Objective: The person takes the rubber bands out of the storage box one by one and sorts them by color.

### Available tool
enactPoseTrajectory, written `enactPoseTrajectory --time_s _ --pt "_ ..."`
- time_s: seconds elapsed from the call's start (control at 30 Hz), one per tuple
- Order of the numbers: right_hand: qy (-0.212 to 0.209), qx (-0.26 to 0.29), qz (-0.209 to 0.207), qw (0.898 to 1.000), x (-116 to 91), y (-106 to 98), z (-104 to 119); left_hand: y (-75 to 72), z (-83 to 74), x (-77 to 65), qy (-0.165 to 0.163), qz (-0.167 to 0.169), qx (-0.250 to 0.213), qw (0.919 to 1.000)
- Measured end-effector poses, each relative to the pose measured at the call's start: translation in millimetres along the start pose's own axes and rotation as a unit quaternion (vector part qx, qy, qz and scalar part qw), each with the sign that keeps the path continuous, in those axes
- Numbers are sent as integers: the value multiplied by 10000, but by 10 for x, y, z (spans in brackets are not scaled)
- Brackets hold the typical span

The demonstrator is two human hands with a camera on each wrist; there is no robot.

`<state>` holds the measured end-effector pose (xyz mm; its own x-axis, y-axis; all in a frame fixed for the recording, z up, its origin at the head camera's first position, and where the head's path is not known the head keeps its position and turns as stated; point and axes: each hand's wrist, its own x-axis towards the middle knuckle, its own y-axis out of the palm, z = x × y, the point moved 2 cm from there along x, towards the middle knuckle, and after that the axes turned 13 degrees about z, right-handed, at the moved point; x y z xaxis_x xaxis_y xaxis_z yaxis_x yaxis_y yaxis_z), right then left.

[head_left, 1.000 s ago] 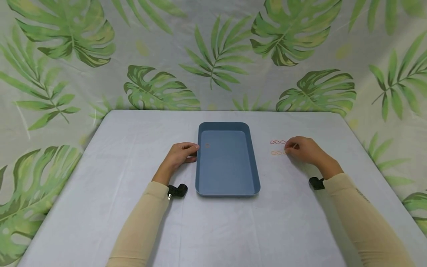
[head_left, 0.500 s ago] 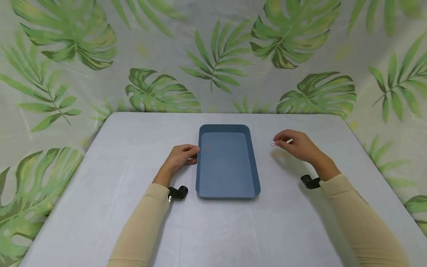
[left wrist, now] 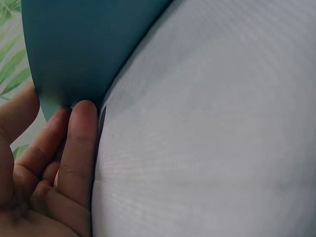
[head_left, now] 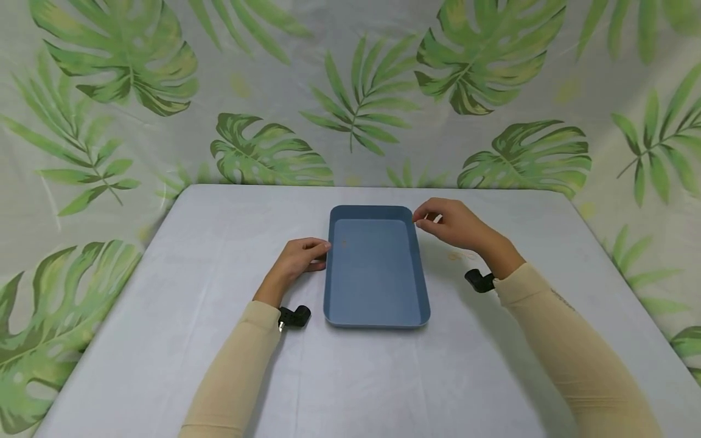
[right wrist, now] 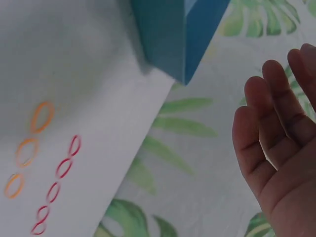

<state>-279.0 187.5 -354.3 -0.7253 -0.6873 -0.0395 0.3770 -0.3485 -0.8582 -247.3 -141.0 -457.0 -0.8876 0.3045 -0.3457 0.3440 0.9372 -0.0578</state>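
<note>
My left hand (head_left: 296,261) holds the near-left wall of a blue rectangular tray (head_left: 378,274), thumb at the rim and fingers against the outer wall, as the left wrist view shows. At the tray's far right corner, my right hand (head_left: 454,225) pinches a tiny orange piece (head_left: 414,220), seemingly a small rubber band, largely covered by the fingertips. A faint orange rubber band (head_left: 344,243) lies inside the tray on the left. In the right wrist view, a row of orange rubber bands (right wrist: 32,123) lies beside a row of red rubber bands (right wrist: 59,181) on the table.
A white cloth covers the table (head_left: 219,213), and its far edge lies just behind the tray. Behind it hangs a leaf-patterned curtain (head_left: 383,170). Black wrist cameras sit at both sleeves.
My right hand has lifted away from the rubber band rows and moved left to the tray's far right corner. My left hand has stayed at the tray.
</note>
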Motion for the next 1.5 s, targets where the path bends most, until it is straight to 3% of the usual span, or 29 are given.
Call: enactPoseTrajectory --time_s 0.4,0.57,1.1,1.5 --pt "-152 -539 764 9955 586 98 385 -15 18 2 13 8 -60 10000" --pt "28 -312 786 9964 785 124 413 -17 25 16 3 50 -23 10000" --pt "206 13 926 9955 1181 517 486 -32 -18 -14 -18 42 -13 10000" --pt "916 643 920 9894 1332 875 366 -15 -3 5 53 124 -100 9999"
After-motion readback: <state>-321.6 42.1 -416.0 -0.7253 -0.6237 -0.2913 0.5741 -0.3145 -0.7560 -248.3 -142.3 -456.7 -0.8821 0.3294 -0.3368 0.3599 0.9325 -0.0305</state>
